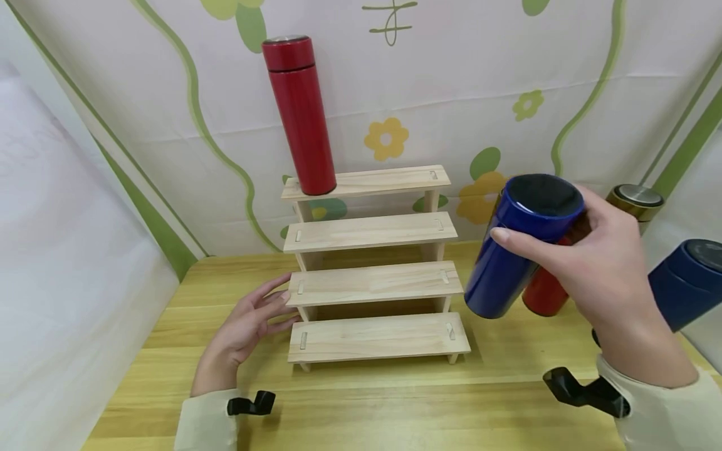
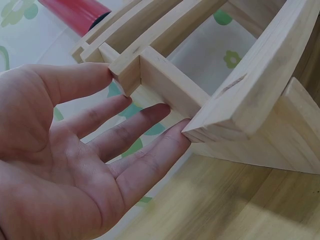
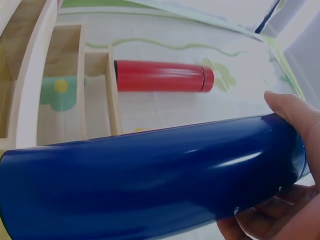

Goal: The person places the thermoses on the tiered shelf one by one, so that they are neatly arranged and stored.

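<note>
A glossy blue thermos bottle [image 1: 499,275] is in my right hand [image 1: 609,269], to the right of a stepped wooden stand [image 1: 375,282]. Thumb and fingers grip it near its black-topped lid, and its body tilts with the base toward the stand. In the right wrist view the blue bottle [image 3: 150,180] fills the lower half. At the stand's left side, my left hand [image 1: 248,326] rests its extended fingertips against the step ends; the left wrist view shows the thumb and fingers spread there. On the top step's left end stands a red thermos bottle [image 1: 301,122].
Right of the stand, a second red bottle [image 1: 544,291] is partly hidden behind my right hand. Beyond it are a gold-brown bottle [image 1: 637,199] and a dark blue one [image 1: 688,282]. A flower-patterned cloth [image 1: 440,88] hangs behind the wooden table [image 1: 383,413].
</note>
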Motion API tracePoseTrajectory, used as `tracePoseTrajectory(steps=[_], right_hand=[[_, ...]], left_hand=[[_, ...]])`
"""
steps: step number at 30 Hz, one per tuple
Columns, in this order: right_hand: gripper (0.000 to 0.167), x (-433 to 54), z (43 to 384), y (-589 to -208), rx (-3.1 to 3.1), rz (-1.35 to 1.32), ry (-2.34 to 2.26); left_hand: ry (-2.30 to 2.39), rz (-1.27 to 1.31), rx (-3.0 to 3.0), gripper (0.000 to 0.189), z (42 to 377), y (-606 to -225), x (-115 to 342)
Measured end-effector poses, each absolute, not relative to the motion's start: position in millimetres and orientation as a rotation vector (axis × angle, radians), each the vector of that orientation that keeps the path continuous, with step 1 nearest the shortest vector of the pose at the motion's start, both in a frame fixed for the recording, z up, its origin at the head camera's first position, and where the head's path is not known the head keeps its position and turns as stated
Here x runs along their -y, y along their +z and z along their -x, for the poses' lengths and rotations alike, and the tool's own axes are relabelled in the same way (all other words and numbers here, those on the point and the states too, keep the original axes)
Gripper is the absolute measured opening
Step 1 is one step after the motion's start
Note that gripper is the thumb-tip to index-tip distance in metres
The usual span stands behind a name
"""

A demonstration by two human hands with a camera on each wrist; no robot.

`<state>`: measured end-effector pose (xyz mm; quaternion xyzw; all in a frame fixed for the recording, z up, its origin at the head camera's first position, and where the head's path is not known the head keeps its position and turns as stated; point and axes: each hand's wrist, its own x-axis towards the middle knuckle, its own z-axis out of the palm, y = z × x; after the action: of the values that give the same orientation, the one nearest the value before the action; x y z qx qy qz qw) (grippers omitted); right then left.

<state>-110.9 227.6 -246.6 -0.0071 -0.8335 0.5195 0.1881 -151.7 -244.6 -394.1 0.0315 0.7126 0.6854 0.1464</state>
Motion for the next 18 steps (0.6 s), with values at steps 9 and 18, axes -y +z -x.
tracePoseTrajectory(steps=[9,18], right_hand=[[0.056,-205,123,-223,2.411,-0.118,1.455],[0.064,-180,132,-201,2.441,-0.168,1.538]], left_hand=[[1.981,-0.098,-2.039,0.067,150,-391,245],[1.989,-0.108,-2.023,0.067,152,-393,246]])
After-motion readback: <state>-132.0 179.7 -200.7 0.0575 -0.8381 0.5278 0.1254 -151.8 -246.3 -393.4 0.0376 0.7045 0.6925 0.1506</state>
